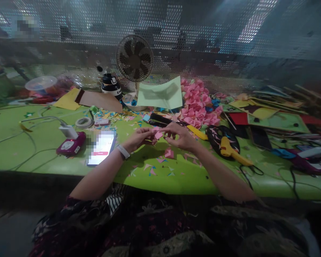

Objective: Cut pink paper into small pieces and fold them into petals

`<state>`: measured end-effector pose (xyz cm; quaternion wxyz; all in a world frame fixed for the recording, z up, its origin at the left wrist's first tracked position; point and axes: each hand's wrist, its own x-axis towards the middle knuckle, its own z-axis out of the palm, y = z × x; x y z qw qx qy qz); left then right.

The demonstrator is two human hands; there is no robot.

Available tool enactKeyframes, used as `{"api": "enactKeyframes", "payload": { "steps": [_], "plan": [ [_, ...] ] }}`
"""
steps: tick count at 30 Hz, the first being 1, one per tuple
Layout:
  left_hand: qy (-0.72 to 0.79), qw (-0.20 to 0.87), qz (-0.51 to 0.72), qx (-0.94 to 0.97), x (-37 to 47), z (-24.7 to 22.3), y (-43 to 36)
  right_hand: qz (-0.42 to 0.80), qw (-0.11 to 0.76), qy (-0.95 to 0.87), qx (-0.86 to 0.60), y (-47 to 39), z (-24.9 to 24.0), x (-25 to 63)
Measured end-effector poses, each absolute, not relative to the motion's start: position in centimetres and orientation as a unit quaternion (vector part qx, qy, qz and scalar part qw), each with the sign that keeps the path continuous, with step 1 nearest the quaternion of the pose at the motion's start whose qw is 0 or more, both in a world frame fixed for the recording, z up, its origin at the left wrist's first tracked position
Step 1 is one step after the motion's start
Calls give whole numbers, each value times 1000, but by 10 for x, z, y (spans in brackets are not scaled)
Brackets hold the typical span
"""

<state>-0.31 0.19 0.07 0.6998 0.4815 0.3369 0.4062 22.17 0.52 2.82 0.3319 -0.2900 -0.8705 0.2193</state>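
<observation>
My left hand [141,138], wearing a pale wristband, pinches a small piece of pink paper [158,134] above the green table. From the other side my right hand [181,137] reaches in; its index fingertip is at the paper's edge and its other fingers are bent and apart. Just below the hands lies a pink paper square [169,153]. Paper scraps [151,169] in pink, blue and white are scattered in front. A black-handled tool [159,119] lies right behind my fingers, partly hidden. Beyond my right hand rises a heap of folded pink paper pieces [199,101].
A yellow glue gun [231,151] rests on a black dish at right, its cord trailing over the table edge. At left are a lit phone [101,148], a purple power block [71,144] and a tape roll [84,122]. Behind stand a fan [134,58] and a bottle [111,85].
</observation>
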Motion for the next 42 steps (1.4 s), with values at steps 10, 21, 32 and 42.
{"api": "enactKeyframes", "payload": {
  "steps": [10, 21, 32, 42],
  "plan": [
    [334, 672, 383, 538, 1, -5, 1, 240, 371, -852, -282, 10, 16, 218],
    [314, 634, 400, 583, 4, -8, -1, 284, 404, -786, -372, 4, 14, 208],
    [291, 647, 377, 596, 2, -4, -6, 305, 384, -772, -406, 0, 20, 208],
    [297, 647, 372, 595, 3, -6, -5, 270, 394, -787, -390, 3, 17, 208]
  ]
}}
